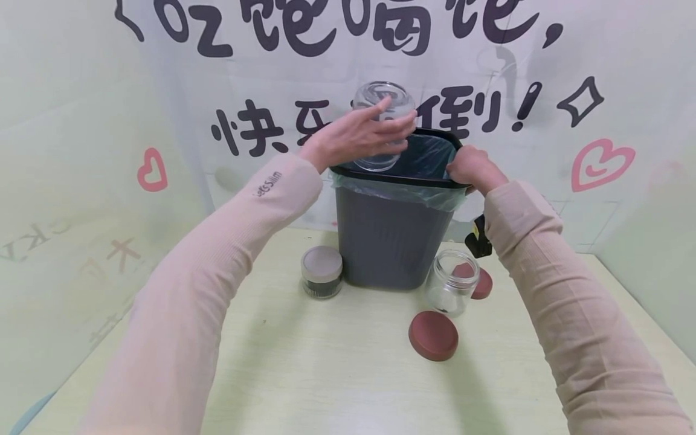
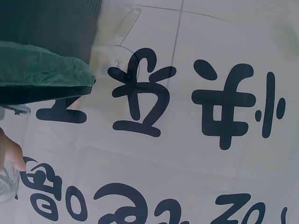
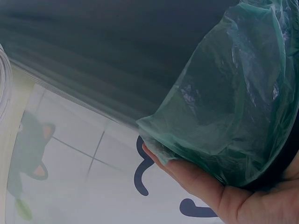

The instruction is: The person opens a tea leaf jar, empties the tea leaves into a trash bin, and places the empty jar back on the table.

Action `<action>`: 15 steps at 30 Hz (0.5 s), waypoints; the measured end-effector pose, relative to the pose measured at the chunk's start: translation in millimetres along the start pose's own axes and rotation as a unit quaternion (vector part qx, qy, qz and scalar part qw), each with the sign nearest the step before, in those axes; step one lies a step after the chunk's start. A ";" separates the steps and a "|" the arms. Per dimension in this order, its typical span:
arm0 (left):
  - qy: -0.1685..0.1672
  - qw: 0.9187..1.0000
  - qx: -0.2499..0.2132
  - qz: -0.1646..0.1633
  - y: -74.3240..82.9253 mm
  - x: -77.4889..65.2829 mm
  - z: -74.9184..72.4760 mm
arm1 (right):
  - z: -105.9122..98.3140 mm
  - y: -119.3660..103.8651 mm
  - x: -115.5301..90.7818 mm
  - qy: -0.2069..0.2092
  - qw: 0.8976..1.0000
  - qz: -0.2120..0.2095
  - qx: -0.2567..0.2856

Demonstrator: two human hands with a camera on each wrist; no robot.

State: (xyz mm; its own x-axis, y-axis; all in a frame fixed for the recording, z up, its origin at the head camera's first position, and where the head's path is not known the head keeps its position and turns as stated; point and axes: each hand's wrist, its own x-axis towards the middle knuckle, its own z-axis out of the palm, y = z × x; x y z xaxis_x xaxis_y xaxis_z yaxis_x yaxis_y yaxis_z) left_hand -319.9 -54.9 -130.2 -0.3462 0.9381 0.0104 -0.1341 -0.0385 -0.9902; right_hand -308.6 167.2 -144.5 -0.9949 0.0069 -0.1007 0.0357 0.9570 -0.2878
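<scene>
In the head view my left hand grips a clear glass jar, turned bottom up with its mouth inside the opening of a dark grey trash bin. Only a fingertip and part of the jar show at the left edge of the left wrist view. My right hand holds the bin's black rim at the right. In the right wrist view its fingers lie under the folded edge of a green plastic bag lining the bin. The jar's mouth is partly hidden by the rim.
On the table, a jar with a grey lid and dark contents stands left of the bin. An open glass jar stands to its right. Two red lids lie nearby, one partly behind that jar. A printed sheet hangs behind.
</scene>
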 end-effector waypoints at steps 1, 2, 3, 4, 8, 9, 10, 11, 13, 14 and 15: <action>-0.005 1.000 -0.011 0.002 -1.4 0.0 -0.4 | -0.1 0.1 -0.1 0.001 1.000 0.000 0.001; -0.008 1.000 -0.025 0.003 -3.0 0.4 -0.6 | -0.1 0.3 0.0 0.002 1.000 0.000 0.002; -0.014 0.999 -0.042 0.005 -4.9 1.0 -0.6 | 0.0 0.4 0.0 0.002 1.000 0.000 0.003; -0.019 0.998 -0.062 0.005 -6.9 1.7 -0.9 | 0.0 0.5 0.1 0.003 1.000 0.001 0.004; -0.035 0.985 -0.166 -0.008 -14.9 6.3 -1.0 | 0.2 0.7 -0.1 0.006 1.000 -0.003 0.000; -0.041 0.980 -0.193 -0.012 -16.7 7.6 -1.0 | 0.1 0.9 -0.1 0.006 1.000 -0.003 -0.001; -0.045 0.974 -0.221 -0.017 -18.3 8.8 -1.1 | 0.2 0.9 -0.1 0.007 1.000 -0.003 -0.002; -0.050 0.968 -0.246 -0.023 -19.8 9.9 -1.3 | 0.2 1.0 0.0 0.008 1.000 -0.003 0.000; -0.066 0.954 -0.292 -0.032 -22.4 11.4 -2.0 | 0.3 1.1 0.1 0.008 1.000 0.000 0.004; -0.075 0.947 -0.311 -0.036 -23.5 11.6 -2.4 | 0.5 1.2 0.3 0.008 1.000 -0.001 0.003; -0.084 0.939 -0.330 -0.042 -24.4 11.6 -2.8 | 0.6 1.1 0.3 0.008 1.000 -0.001 0.003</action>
State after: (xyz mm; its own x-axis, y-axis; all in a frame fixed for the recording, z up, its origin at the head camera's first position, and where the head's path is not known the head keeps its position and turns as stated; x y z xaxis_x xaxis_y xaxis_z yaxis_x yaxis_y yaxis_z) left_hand -318.0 -42.2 -106.2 -0.5092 0.8586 0.0603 0.4172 0.3075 -0.8552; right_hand -308.7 168.2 -145.4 -0.9964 0.0091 -0.0844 0.0336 0.9554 -0.2936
